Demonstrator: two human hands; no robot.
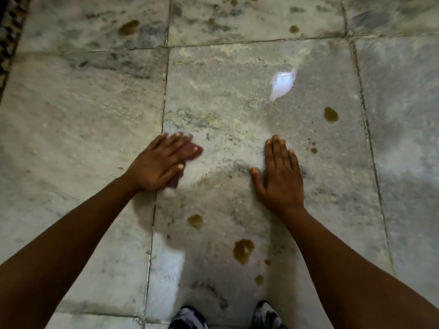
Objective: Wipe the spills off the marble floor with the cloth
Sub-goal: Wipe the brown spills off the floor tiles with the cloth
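Cloth nowhere in frame, honestly; can't tell where it sits. Left hand (159, 162) flat, blurred, fingers spread, nothing in grip; right hand (281, 176) palm-down on marble floor (83, 110), fingers together, also holding nothing. Brown spills (242, 251) pool near feet, more further out (330, 114), top left too (128, 27); thin liquid, glossy. Marble hard, polished, grey-veined, grout lines; likely slick where wet. Cloth probably soft, light, floppy; best bunched in palm, pressed flat.
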